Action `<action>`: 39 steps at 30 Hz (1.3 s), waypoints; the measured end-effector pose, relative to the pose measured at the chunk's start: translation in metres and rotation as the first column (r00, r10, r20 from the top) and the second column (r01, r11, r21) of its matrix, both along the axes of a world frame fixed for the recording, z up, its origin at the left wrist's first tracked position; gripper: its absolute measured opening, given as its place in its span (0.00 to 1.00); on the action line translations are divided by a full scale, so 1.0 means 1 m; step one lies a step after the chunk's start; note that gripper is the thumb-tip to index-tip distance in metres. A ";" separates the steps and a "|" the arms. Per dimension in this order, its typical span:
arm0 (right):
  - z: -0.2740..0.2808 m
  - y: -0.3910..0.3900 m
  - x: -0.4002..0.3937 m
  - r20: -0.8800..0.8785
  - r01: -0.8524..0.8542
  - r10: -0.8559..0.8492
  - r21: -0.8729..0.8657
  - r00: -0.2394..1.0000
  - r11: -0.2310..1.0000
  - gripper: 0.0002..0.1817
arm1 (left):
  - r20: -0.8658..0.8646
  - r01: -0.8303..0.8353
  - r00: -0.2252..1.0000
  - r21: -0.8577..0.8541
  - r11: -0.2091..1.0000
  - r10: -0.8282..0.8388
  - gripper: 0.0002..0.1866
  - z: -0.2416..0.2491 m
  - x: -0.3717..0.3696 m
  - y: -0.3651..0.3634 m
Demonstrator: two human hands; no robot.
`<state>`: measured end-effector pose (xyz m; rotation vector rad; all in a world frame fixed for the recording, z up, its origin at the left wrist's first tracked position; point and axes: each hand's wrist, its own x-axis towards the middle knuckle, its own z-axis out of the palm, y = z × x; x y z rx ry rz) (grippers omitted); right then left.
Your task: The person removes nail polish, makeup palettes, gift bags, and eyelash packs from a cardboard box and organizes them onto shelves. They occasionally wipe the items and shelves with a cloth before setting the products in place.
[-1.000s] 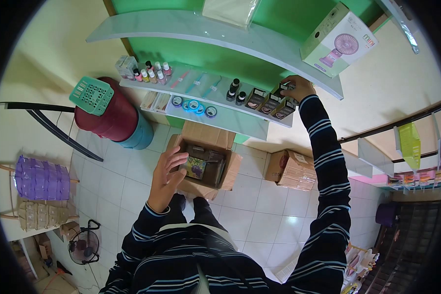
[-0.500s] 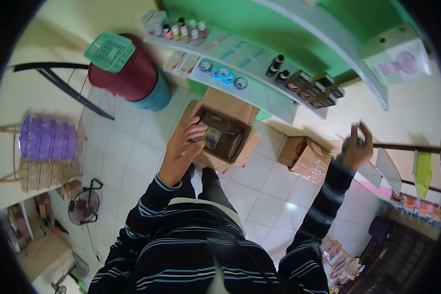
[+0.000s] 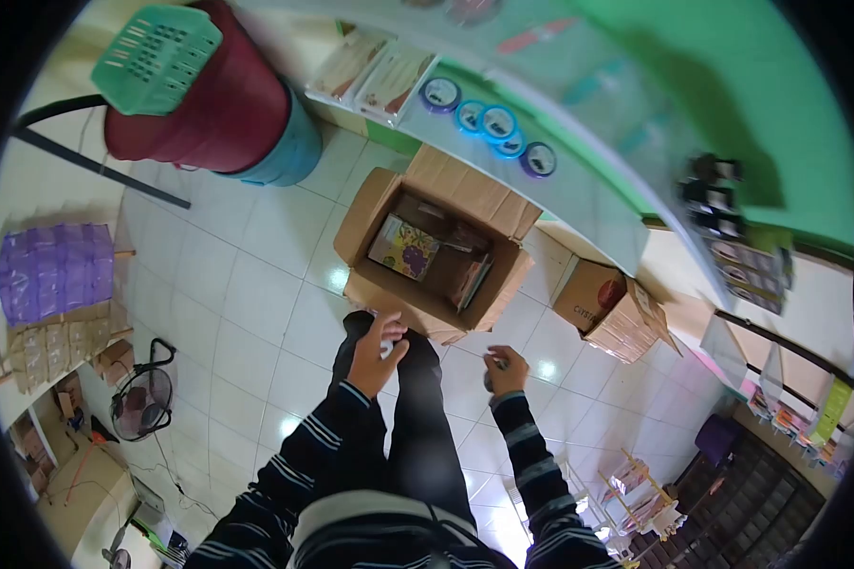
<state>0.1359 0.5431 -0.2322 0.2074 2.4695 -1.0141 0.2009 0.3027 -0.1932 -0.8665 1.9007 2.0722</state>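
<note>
My left hand (image 3: 375,358) hovers over my knees near the front flap of an open cardboard box (image 3: 427,318), with fingers bent and thumb apart. My right hand (image 3: 509,370) is to the right, below the box, its fingers curled around a small dark-grey thing that is mostly hidden. Inside the box lie a booklet with a colourful patterned cover (image 3: 403,248) and some flat packets (image 3: 474,281) along the right wall.
Behind the box, a shelf (image 3: 565,211) holds blue and purple round tape-like rolls (image 3: 496,123). A second carton (image 3: 593,296) stands at right. Maroon and blue tubs (image 3: 218,104) with a green basket (image 3: 157,57) stand back left; a fan (image 3: 142,401) is at left.
My right hand has come down and left from beside the shelf, still closed around the small thing. My left hand has drawn back from above the box. The view has tilted and moved closer.
</note>
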 end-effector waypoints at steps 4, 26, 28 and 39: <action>-0.130 -0.033 -0.019 0.054 -0.190 0.184 0.135 0.981 0.972 0.11 | 0.149 0.121 0.983 -0.069 0.990 -0.109 0.23 -0.080 0.031 0.007; -0.455 -0.123 -0.063 0.391 0.282 -0.385 0.297 0.836 0.912 0.19 | 0.259 -0.017 0.966 0.091 0.996 -0.007 0.20 -0.174 0.023 0.006; -0.441 -0.114 -0.070 0.403 0.234 -0.309 0.224 0.861 0.946 0.22 | 0.261 -0.023 0.965 0.072 0.997 0.003 0.20 -0.177 0.028 0.009; -0.200 -0.077 -0.025 0.597 0.659 -0.373 -0.377 0.710 0.651 0.22 | 0.236 -0.290 0.939 0.159 0.944 0.249 0.25 -0.167 0.081 0.013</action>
